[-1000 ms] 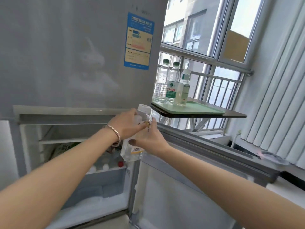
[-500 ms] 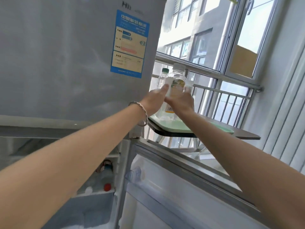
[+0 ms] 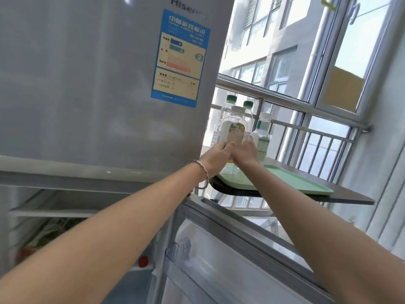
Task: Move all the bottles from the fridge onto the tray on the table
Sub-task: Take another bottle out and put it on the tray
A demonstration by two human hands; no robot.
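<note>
Head view: a flat mint-green tray [image 3: 295, 183] on the dark worktop [image 3: 350, 196] carries three upright clear plastic bottles [image 3: 263, 137] at its far left end. The left hand [image 3: 215, 157] and right hand [image 3: 245, 152] both wrap the lower half of an upright yellow-labelled bottle [image 3: 233, 126] just in front of them, over the tray's left end; its base is hidden.

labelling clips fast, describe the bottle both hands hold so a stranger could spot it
Right of the tall grey fridge, a dark table holds a pale green tray of bottles. It is the clear plastic bottle in front, gripped by the left hand and right hand. Only it pairs a white cap with a yellow label; the green-capped bottles behind and green-labelled bottle beside do not.
</note>
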